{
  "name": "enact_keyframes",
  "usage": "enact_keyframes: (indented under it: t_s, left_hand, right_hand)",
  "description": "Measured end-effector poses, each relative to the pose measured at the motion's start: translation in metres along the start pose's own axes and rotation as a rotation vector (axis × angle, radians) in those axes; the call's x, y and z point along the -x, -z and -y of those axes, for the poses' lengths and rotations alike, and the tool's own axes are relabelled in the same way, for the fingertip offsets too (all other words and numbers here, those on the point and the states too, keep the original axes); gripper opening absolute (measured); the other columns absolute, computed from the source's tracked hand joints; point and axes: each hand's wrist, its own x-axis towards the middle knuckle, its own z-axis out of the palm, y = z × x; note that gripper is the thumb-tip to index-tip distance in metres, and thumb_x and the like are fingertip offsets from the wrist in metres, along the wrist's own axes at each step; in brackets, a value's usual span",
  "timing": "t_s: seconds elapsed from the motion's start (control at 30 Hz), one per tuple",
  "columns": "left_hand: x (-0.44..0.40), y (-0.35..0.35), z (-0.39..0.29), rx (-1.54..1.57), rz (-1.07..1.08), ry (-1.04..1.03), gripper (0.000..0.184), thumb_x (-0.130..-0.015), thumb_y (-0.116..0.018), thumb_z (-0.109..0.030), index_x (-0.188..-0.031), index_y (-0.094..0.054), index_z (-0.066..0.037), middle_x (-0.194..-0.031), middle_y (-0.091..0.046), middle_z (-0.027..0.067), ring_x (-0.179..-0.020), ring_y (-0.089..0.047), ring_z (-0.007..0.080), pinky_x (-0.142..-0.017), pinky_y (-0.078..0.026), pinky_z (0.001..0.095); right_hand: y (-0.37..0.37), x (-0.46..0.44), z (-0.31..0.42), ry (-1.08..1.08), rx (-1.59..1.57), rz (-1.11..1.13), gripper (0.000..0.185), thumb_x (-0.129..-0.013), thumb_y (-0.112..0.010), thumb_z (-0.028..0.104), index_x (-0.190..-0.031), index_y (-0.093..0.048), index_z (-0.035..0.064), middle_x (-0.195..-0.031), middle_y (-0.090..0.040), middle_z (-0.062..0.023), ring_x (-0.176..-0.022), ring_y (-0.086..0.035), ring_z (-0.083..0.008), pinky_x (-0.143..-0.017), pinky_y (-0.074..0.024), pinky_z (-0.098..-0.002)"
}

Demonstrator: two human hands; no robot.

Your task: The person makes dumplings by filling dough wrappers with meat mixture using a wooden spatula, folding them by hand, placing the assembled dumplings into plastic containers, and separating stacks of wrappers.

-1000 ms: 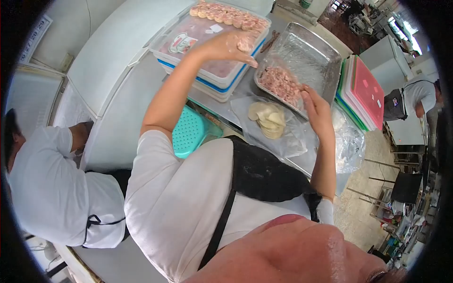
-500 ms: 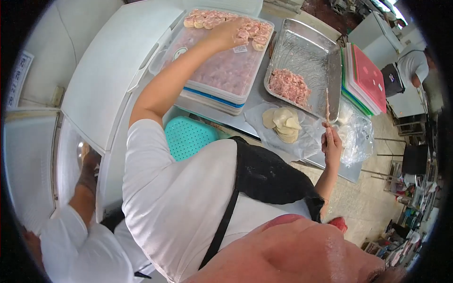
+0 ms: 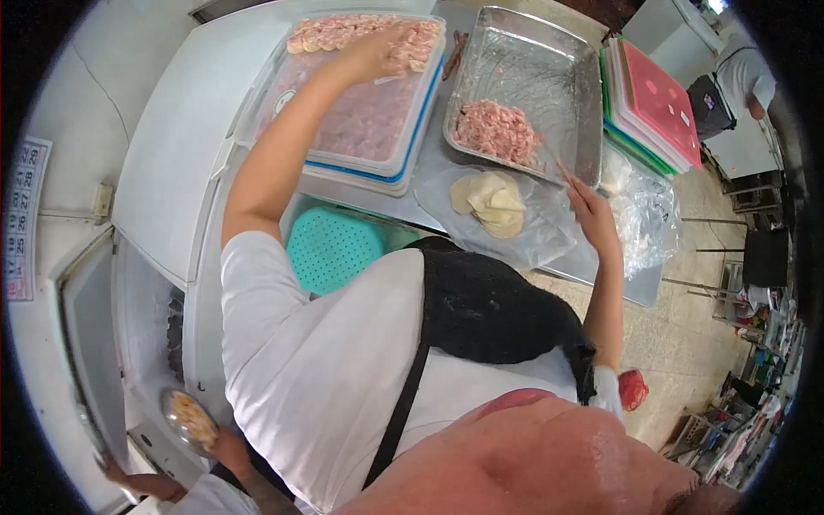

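Observation:
My left hand [image 3: 379,53] is over the rows of meat-filled dumplings [image 3: 322,33] on the stacked plastic containers [image 3: 365,120]; its fingertips are at the pieces and hard to make out. A thin stick-like tool [image 3: 556,160] is held in my right hand [image 3: 590,210], its tip near the ground meat [image 3: 498,131] in the metal tray [image 3: 571,69]. Round pale wrappers [image 3: 493,204] lie overlapping on a clear plastic sheet [image 3: 438,193] in front of the tray.
Colored boards [image 3: 657,94] stand right of the tray, above a clear plastic bag [image 3: 648,223]. A turquoise perforated basket [image 3: 333,249] is below the table edge. A co-worker's hand [image 3: 225,448] holds a metal bowl [image 3: 189,419] at lower left. Another person [image 3: 742,73] stands far right.
My left hand moved from between the tray and containers to the dumpling rows. My right hand lifted the tool, then brought its tip back toward the meat. A co-worker's bowl came into view.

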Motion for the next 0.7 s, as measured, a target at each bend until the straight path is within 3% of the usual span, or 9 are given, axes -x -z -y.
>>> enact_keyframes:
  t_s: [0.03,0.07,0.13,0.17,0.2,0.33,0.5,0.6,0.7]
  left_hand:
    - [0.009,0.013,-0.016,-0.048,0.076,0.054,0.067,-0.082,-0.069,-0.028,-0.140,-0.039,-0.010,-0.130,-0.055,0.0144,-0.117,-0.054,0.0334,-0.096,-0.044,0.0389]
    - [0.018,0.014,-0.029,-0.035,-0.033,0.054,0.063,-0.083,-0.068,-0.029,-0.137,-0.042,-0.010,-0.127,-0.056,0.0138,-0.114,-0.056,0.0320,-0.094,-0.045,0.0382]
    - [0.039,0.016,-0.061,-0.013,-0.252,0.058,0.054,-0.084,-0.067,-0.029,-0.131,-0.049,-0.010,-0.122,-0.059,0.0127,-0.108,-0.059,0.0293,-0.090,-0.048,0.0369]
    - [0.049,0.027,-0.098,0.308,-0.167,0.099,0.047,-0.084,-0.067,-0.028,-0.125,-0.054,-0.009,-0.117,-0.061,0.0117,-0.102,-0.060,0.0268,-0.086,-0.048,0.0356]
    - [0.052,0.034,-0.136,0.627,-0.081,0.141,0.040,-0.084,-0.066,-0.027,-0.119,-0.058,-0.009,-0.112,-0.062,0.0108,-0.096,-0.062,0.0243,-0.082,-0.049,0.0343]
    - [0.066,-0.051,-0.197,0.670,0.142,0.105,0.032,-0.083,-0.067,-0.024,-0.110,-0.063,-0.008,-0.106,-0.063,0.0103,-0.088,-0.061,0.0241,-0.078,-0.049,0.0346]
    - [0.077,-0.141,-0.255,0.414,-0.104,0.075,0.028,-0.079,-0.068,-0.023,-0.102,-0.064,-0.008,-0.103,-0.060,0.0101,-0.101,-0.054,0.0318,-0.088,-0.044,0.0405]
    - [0.081,-0.148,-0.256,0.352,0.008,0.120,0.029,-0.080,-0.066,-0.026,-0.102,-0.064,-0.007,-0.106,-0.059,0.0094,-0.107,-0.051,0.0321,-0.090,-0.042,0.0407]
    - [0.086,-0.159,-0.247,0.379,-0.081,0.160,0.030,-0.081,-0.064,-0.027,-0.104,-0.064,-0.007,-0.104,-0.060,0.0103,-0.103,-0.053,0.0334,-0.088,-0.043,0.0405]
  right_hand:
    - [0.001,-0.014,-0.018,0.160,0.179,-0.034,0.027,-0.093,-0.056,0.025,-0.111,-0.065,0.0071,-0.069,-0.058,-0.0085,-0.060,-0.057,-0.0260,-0.056,-0.0435,-0.0363]
    - [0.004,-0.028,-0.030,0.323,0.358,-0.067,0.026,-0.092,-0.056,0.027,-0.107,-0.066,0.0077,-0.072,-0.061,-0.0131,-0.064,-0.060,-0.0328,-0.060,-0.0461,-0.0411]
    - [0.014,-0.053,-0.024,0.202,0.450,0.086,0.029,-0.092,-0.055,0.032,-0.100,-0.068,0.0075,-0.079,-0.062,-0.0178,-0.073,-0.060,-0.0390,-0.065,-0.0461,-0.0465]
    - [0.017,-0.066,-0.018,0.145,0.495,0.165,0.031,-0.091,-0.054,0.034,-0.096,-0.069,0.0074,-0.083,-0.063,-0.0201,-0.077,-0.060,-0.0421,-0.068,-0.0461,-0.0492]
    - [0.017,-0.080,-0.016,0.204,0.536,0.178,0.033,-0.091,-0.053,0.037,-0.092,-0.069,0.0071,-0.082,-0.064,-0.0188,-0.077,-0.061,-0.0401,-0.067,-0.0469,-0.0483]
    - [-0.003,-0.127,-0.019,0.448,0.552,0.099,0.036,-0.091,-0.052,0.039,-0.086,-0.068,0.0075,-0.081,-0.066,-0.0158,-0.075,-0.063,-0.0370,-0.066,-0.0493,-0.0468]
    - [-0.040,-0.138,-0.030,0.491,0.629,0.176,0.037,-0.092,-0.048,0.037,-0.082,-0.066,0.0062,-0.083,-0.067,-0.0155,-0.075,-0.065,-0.0356,-0.066,-0.0510,-0.0472]
    - [-0.042,-0.120,-0.025,0.481,0.612,0.244,0.037,-0.093,-0.048,0.036,-0.085,-0.065,0.0052,-0.082,-0.065,-0.0173,-0.078,-0.063,-0.0370,-0.067,-0.0497,-0.0481]
    - [-0.051,-0.108,-0.037,0.490,0.490,0.284,0.036,-0.093,-0.048,0.036,-0.086,-0.065,0.0050,-0.082,-0.064,-0.0184,-0.079,-0.063,-0.0374,-0.068,-0.0490,-0.0480]
